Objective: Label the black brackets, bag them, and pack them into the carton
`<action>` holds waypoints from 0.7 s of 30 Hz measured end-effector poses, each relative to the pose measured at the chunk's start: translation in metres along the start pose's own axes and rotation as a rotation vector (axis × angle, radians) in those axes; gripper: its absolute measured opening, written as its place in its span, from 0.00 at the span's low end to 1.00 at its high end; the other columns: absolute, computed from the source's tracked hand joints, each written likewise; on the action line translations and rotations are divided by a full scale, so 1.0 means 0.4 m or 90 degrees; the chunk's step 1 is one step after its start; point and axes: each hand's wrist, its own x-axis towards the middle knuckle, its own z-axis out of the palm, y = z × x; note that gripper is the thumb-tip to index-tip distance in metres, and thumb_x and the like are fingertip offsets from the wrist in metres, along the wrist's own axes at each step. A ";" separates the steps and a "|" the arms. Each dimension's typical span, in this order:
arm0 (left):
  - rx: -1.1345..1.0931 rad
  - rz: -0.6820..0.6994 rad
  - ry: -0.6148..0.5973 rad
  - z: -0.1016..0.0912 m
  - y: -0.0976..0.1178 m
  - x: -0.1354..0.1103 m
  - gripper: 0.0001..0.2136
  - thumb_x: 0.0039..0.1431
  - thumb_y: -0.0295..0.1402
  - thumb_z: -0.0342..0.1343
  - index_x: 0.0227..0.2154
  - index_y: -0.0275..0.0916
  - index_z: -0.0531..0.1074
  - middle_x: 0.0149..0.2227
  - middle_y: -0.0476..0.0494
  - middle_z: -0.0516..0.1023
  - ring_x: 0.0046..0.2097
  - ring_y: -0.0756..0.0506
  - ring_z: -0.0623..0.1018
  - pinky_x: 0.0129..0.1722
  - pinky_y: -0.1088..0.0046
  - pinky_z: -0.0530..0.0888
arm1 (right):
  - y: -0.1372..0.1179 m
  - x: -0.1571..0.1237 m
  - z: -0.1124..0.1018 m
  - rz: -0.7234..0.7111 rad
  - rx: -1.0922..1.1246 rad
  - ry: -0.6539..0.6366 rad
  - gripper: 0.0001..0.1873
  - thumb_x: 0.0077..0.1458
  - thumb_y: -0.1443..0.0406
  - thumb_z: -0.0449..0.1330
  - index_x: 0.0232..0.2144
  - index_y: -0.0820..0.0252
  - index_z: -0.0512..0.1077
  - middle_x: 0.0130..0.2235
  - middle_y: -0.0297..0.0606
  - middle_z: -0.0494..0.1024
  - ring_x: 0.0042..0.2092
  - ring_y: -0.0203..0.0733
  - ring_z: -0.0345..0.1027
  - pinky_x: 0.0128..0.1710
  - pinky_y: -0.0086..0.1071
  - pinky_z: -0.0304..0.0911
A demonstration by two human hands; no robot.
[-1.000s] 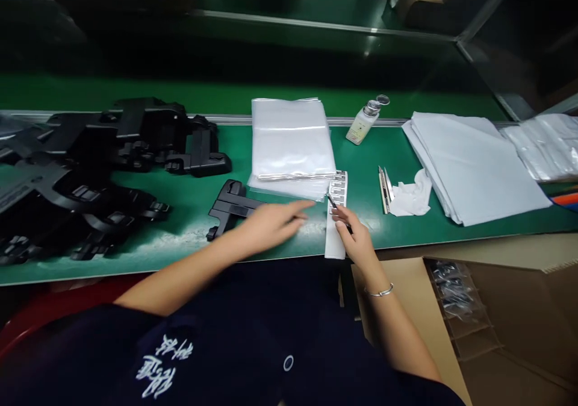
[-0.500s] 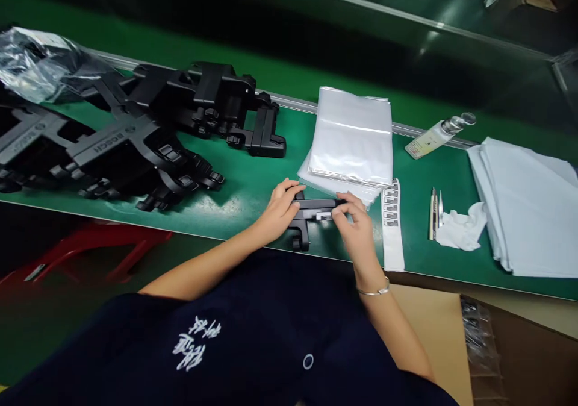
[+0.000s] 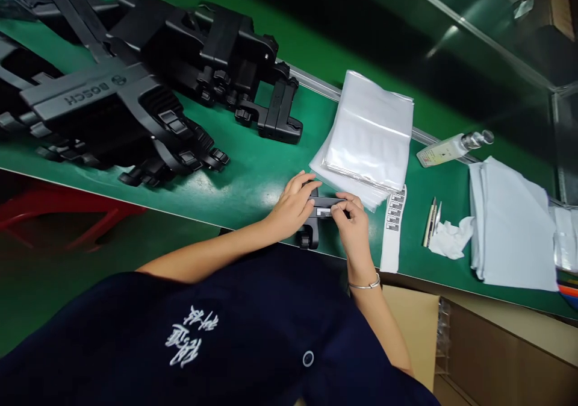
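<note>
Left grip (image 3: pixel 293 205), right grip (image 3: pixel 353 226) closed on black bracket (image 3: pixel 311 235) (white label (image 3: pixel 324 212) between).

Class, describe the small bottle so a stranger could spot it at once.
On the green bench, look along the far rail between the stack of clear plastic bags and the pile of white sheets. The small pale bottle, unlike its flat neighbours, is rounded with a shiny metal cap.

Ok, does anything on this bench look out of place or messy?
Nothing looks spilled or broken. A crumpled white wipe lies loose beside the tweezers, and the label strip reaches the front edge of the table. The left hand and right hand hold the black part.
</note>
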 end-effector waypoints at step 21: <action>0.010 0.011 0.029 -0.006 0.003 -0.005 0.21 0.64 0.29 0.43 0.60 0.39 0.63 0.65 0.35 0.60 0.70 0.38 0.54 0.67 0.50 0.58 | -0.010 -0.003 -0.002 -0.024 -0.055 0.003 0.09 0.52 0.63 0.59 0.22 0.55 0.70 0.45 0.43 0.76 0.51 0.51 0.68 0.54 0.49 0.60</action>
